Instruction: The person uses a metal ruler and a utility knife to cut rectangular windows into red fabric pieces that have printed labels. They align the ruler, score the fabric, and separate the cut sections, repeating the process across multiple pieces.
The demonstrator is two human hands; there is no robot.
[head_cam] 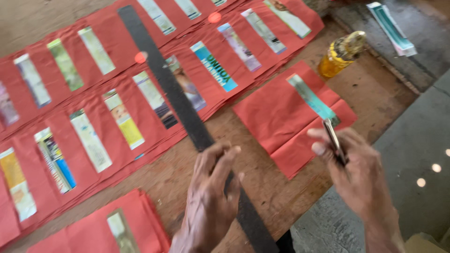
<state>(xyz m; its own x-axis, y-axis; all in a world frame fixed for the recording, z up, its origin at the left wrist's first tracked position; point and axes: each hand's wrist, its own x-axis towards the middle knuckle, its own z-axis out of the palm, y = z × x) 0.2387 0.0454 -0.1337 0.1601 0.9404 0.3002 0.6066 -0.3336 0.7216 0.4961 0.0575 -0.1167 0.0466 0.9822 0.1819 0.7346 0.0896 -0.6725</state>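
My left hand grips a long dark flat ruler that runs diagonally over the wooden table, from the near edge up across rows of red paper sheets. My right hand holds a small thin metal blade, its tip just below a separate stack of red sheets. That stack carries a teal printed strip along its right side.
Many red sheets, each with a glued printed strip, lie overlapped in rows across the table's left and top. Another red stack sits at the near edge. A yellow glue bottle lies at the upper right, near a printed strip on grey stone.
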